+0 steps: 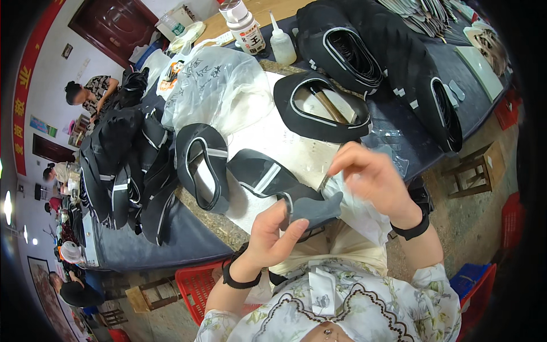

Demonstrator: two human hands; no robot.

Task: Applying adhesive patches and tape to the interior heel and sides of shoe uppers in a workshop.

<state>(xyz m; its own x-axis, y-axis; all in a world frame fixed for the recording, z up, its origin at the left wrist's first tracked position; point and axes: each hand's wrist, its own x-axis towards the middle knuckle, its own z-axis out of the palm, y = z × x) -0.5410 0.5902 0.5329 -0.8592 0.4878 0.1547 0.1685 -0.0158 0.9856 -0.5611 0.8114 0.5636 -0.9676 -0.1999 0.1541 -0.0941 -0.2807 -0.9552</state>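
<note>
We have the left hand [269, 235] pinching a dark fabric piece [317, 211], thumb near fingers, by the table's [191, 242] near edge. Right hand [370, 182] half-curled, blurred — we can't tell its grip. We want the edge flat, pinch light. Squeeze bottle [283, 48] looks cloudy; plastic bag [211, 85] — contents unclear.

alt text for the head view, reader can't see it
A person's left hand holds a black-and-grey piece with white trim; the right hand is raised beside it. On the dark table are more black pieces, a plastic bag and a squeeze bottle.
</note>
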